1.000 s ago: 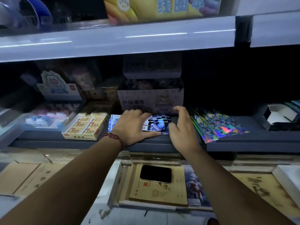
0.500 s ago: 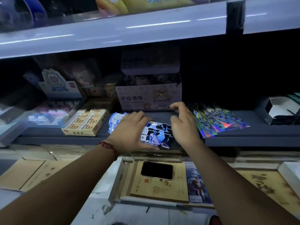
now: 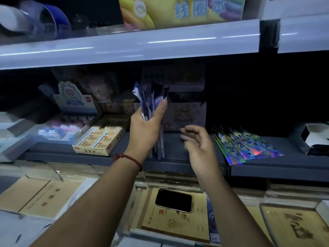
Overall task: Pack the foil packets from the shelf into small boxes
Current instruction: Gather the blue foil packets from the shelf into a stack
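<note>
Pickup step. The left hand (image 3: pixel 146 129) grips a bunch of packets (image 3: pixel 151 102) upright over the shelf (image 3: pixel 267 166), thumb on one side and fingers on the other. The right hand (image 3: pixel 199 147) is empty, fingers loosely spread and blurred, just beside the bunch. Fanned packets (image 3: pixel 245 147) lie on the shelf to the right, with an open box (image 3: pixel 313 138) beyond. Next, probably: the right hand squares the bunch, then carries it to a box.

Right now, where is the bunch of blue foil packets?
Centre of the head view: the foil packets stand upright in the left hand, above the shelf, right of the yellow box.
</note>
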Motion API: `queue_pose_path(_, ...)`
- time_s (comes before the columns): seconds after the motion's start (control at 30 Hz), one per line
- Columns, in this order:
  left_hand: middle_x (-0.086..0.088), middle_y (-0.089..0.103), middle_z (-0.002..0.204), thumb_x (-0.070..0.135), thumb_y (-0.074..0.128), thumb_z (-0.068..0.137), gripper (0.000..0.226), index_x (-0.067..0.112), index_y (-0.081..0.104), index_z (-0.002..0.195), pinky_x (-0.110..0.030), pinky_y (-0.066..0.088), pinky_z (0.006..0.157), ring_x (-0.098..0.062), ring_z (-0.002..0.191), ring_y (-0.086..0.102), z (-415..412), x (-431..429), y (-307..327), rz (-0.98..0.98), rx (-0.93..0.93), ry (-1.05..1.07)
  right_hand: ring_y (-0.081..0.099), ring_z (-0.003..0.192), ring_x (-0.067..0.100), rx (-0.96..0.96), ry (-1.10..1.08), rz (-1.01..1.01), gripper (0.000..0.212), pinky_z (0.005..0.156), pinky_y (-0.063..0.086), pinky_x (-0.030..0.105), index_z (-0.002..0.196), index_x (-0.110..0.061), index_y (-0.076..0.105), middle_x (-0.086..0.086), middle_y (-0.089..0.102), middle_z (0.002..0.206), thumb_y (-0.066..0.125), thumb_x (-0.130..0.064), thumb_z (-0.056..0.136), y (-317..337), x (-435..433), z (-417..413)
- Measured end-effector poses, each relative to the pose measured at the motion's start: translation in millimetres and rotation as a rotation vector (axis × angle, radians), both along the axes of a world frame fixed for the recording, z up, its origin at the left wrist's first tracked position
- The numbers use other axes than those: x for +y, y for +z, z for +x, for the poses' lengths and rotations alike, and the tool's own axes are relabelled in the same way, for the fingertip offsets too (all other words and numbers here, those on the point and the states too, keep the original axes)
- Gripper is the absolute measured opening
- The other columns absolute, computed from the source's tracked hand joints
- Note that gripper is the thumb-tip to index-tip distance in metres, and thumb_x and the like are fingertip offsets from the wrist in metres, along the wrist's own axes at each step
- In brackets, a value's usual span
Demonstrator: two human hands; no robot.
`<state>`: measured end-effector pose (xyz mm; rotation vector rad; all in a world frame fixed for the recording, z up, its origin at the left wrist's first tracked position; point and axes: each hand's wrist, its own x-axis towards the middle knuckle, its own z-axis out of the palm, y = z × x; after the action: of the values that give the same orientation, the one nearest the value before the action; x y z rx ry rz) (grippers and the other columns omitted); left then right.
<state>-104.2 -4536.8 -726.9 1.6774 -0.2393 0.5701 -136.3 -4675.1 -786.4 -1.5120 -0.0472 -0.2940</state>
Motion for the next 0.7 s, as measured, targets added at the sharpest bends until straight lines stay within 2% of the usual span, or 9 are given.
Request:
queue_pose_path(0.07,0.006,0.076,0.083,0.056,0.069,0.082,0.032,0.024,0.07,0.084,-0.033,0.058,0.085,-0.012,0.086,0.073,-2,-9,-1,-0.171,0.017,-0.058,0.06,0.126,0.013,-0.014,0.069,0.003,0.043,0.09,0.051,0.015,0.13,-0.02,0.052,0.004,0.06,0.136,0.052,0.006,0.096,2,16,2)
queue_pose_path(0.13,0.006,0.079,0.098,0.051,0.072,0.079,0.034,0.024,0.073,0.099,-0.039,0.057,0.097,-0.014,0.101,0.074,-1,-12,-5,-0.274,0.019,-0.116,0.056,0.127,0.0,-0.053,0.139,-0.052,0.05,0.096,0.047,0.013,0.146,-0.027,0.043,-0.01,0.057,0.141,0.053,-0.013,0.099,1,37,0)
queue_pose_path(0.23,0.003,0.078,0.105,0.042,0.086,0.077,0.044,0.018,0.07,0.109,-0.034,0.058,0.094,-0.016,0.104,0.073,5,-8,-23,-0.284,0.041,-0.222,0.043,0.128,-0.02,-0.08,0.121,-0.179,0.057,0.103,0.036,0.005,0.157,-0.047,0.021,-0.031,0.042,0.146,0.039,-0.024,0.109,-6,58,-4)
queue_pose_path(0.33,0.0,0.076,0.104,0.024,0.089,0.069,0.051,0.011,0.066,0.112,-0.029,0.058,0.086,-0.017,0.102,0.073,12,7,-49,-0.281,0.113,-0.303,0.04,0.134,-0.008,-0.092,0.064,-0.326,0.051,0.114,0.034,0.013,0.16,-0.038,0.02,-0.017,0.04,0.152,0.029,-0.027,0.111,-13,66,-2)
queue_pose_path(0.4,-0.006,0.073,0.096,0.018,0.086,0.076,0.033,0.008,0.067,0.102,-0.034,0.056,0.082,-0.021,0.093,0.072,16,12,-61,-0.333,0.159,-0.297,0.037,0.136,-0.005,-0.125,0.072,-0.439,0.051,0.113,0.032,0.012,0.161,-0.033,0.019,-0.013,0.037,0.154,0.028,-0.025,0.111,-16,68,4)
queue_pose_path(0.47,-0.015,0.07,0.093,0.017,0.083,0.079,0.022,0.009,0.069,0.094,-0.04,0.055,0.081,-0.027,0.09,0.07,19,16,-65,-0.436,0.199,-0.27,0.038,0.141,0.001,-0.1,0.118,-0.488,0.053,0.115,0.035,0.019,0.161,-0.034,0.021,-0.011,0.035,0.158,0.035,-0.026,0.109,-15,65,10)
queue_pose_path(0.53,-0.018,0.071,0.094,0.024,0.085,0.074,0.029,0.01,0.07,0.094,-0.044,0.058,0.081,-0.034,0.092,0.072,22,18,-65,-0.458,0.184,-0.223,0.046,0.135,0.002,-0.03,0.199,-0.451,0.063,0.109,0.041,0.023,0.158,-0.04,0.023,-0.012,0.039,0.156,0.047,-0.027,0.101,-8,58,14)
queue_pose_path(0.6,-0.015,0.073,0.091,0.019,0.088,0.074,0.028,0.011,0.071,0.095,-0.046,0.061,0.081,-0.035,0.091,0.073,23,18,-63,-0.399,0.143,-0.174,0.051,0.125,-0.005,0.018,0.239,-0.268,0.074,0.104,0.046,0.025,0.154,-0.041,0.027,-0.013,0.045,0.149,0.058,-0.024,0.089,-1,47,18)
queue_pose_path(0.7,-0.006,0.077,0.089,0.003,0.082,0.08,0.027,0.003,0.071,0.105,-0.032,0.06,0.071,-0.023,0.085,0.075,22,17,-59,-0.283,0.116,-0.217,0.047,0.12,-0.016,-0.019,0.26,-0.053,0.075,0.105,0.046,0.03,0.149,-0.04,0.029,-0.023,0.044,0.139,0.06,-0.027,0.081,11,31,20)
